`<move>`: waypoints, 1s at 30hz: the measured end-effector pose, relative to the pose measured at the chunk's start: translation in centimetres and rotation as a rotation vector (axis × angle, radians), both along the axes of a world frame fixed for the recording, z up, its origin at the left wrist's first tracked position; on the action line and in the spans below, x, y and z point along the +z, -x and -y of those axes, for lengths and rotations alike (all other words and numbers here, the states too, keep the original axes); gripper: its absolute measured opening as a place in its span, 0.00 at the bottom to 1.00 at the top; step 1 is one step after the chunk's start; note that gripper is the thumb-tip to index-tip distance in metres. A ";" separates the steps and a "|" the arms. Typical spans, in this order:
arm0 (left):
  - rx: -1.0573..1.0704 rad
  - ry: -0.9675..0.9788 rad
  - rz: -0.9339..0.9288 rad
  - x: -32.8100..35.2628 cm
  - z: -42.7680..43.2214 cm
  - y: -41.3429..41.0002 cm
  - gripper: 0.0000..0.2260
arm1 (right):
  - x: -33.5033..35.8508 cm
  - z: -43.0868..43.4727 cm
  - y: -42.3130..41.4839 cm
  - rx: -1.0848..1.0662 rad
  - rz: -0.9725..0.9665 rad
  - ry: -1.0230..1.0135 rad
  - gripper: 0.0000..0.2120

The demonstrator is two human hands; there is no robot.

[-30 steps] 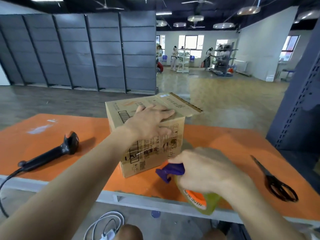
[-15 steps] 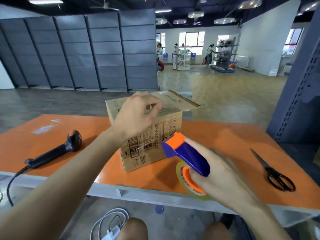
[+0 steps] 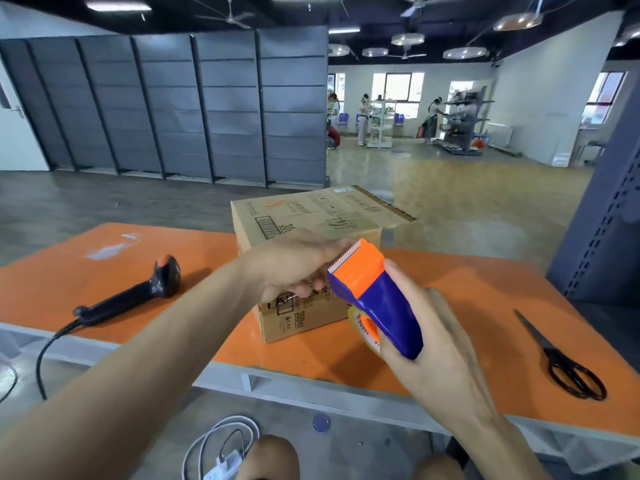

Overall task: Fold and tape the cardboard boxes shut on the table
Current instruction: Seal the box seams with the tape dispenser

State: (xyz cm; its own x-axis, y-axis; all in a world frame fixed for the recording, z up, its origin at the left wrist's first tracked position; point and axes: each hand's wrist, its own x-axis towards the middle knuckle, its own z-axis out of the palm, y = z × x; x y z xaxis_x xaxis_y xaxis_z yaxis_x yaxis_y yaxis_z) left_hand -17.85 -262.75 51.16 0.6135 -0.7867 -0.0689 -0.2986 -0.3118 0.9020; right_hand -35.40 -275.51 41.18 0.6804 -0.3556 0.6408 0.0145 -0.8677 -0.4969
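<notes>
A printed cardboard box (image 3: 322, 216) stands on the orange table (image 3: 467, 289), its top flaps folded down and one flap edge jutting out to the right. In front of it my right hand (image 3: 440, 344) grips a blue and orange tape dispenser (image 3: 377, 299) holding a roll of clear tape (image 3: 363, 327), toothed blade tilted up. My left hand (image 3: 291, 265) is at the blade, fingers curled and pinching at the tape end there. The clear tape itself is hard to make out.
A black barcode scanner (image 3: 138, 292) with its cable lies on the table's left part. Black scissors (image 3: 561, 358) lie at the right. A white cable (image 3: 221, 445) is coiled on the floor below. A grey metal rack (image 3: 602, 220) stands past the table's right end.
My left hand came off the box top and moved down to the dispenser's blade. My right hand raised the dispenser and turned its blade upward.
</notes>
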 end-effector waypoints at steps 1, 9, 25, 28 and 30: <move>0.006 0.020 -0.020 -0.1 0.0 -0.1 0.14 | -0.1 0.2 0.1 0.003 -0.006 0.012 0.37; 0.030 0.060 0.130 -0.2 -0.4 -0.2 0.08 | -0.4 -0.6 0.7 -0.008 0.001 0.025 0.35; -0.022 -0.090 0.489 4.7 1.9 -2.4 0.06 | 1.8 -3.7 -0.4 -0.206 0.039 0.044 0.44; -0.063 -0.127 0.496 4.1 2.7 -2.8 0.08 | 1.9 -3.9 -0.6 -0.231 0.013 0.032 0.43; -0.057 -0.119 0.520 4.0 2.7 -3.4 0.07 | 1.8 -3.8 -0.4 -0.265 -0.020 0.030 0.45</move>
